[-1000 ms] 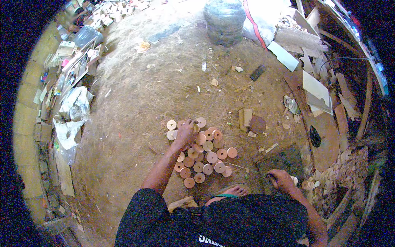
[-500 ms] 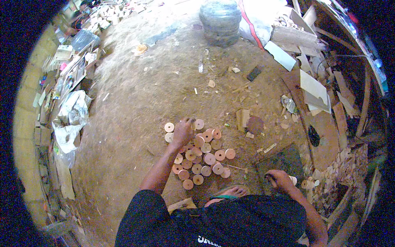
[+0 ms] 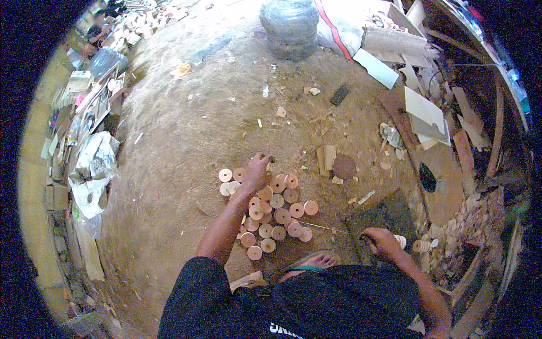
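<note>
Found on the dirt floor (image 3: pixel 169 220), just ahead of a foot (image 3: pixel 322 261): wooden discs (image 3: pixel 282 216), mostly with a centre hole, loosely clustered, some touching or overlapping. Reaching to far side of cluster with left hand (image 3: pixel 258 174), fingers bent downward. Grip on that side: cannot tell whether pinching a disc or merely touching; fingertips partly hidden. Low at right, fingers of right hand (image 3: pixel 381 243) curled, near a pale ridged stack (image 3: pixel 400 241); cannot tell whether clenched on nothing or grasping something.

On technique (judgement only): step in hand taken as handling discs singly with left hand. Best to begin with outermost discs, free of overlap. Pinch across opposite sides of the rim, then raise straight up before any sideways travel, so as not to knock neighbours. Carry left forearm (image 3: pixel 223 229) high enough to clear the nearer discs. Avoid catching the thin stick (image 3: pixel 319 226) at the right edge of the cluster, pointing toward a dark slab (image 3: pixel 384 212).
</note>
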A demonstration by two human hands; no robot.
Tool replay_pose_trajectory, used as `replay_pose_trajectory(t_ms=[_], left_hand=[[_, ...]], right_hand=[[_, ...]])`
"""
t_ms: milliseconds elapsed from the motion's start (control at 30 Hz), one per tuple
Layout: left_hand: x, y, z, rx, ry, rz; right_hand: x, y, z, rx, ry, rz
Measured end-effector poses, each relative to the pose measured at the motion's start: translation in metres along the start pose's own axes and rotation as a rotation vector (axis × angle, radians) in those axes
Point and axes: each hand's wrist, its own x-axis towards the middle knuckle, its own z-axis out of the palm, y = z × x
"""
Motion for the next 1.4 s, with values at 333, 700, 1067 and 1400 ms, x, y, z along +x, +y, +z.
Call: replay_pose_trajectory(t_ms=[333,700,1067,1400], left_hand=[[-0.074,0.036,0.008,-0.004,-0.048,-0.096],[-0.027,0.054,0.039,0.254,-0.064,-0.017],[-0.026,0.039,0.036,0.134,-0.091,-0.008],[-0.020,0.059,0.035,0.225,-0.108,0.011]], right_hand=[[0.007,0.001,0.001,-0.010,-0.019,0.007],[0.004,-0.008,-0.004,-0.031,-0.041,0.030],[0.004,0.009,0.010,-0.075,0.104,-0.036],[0.006,0.007,0.006,-0.094,0.055,-0.027]])
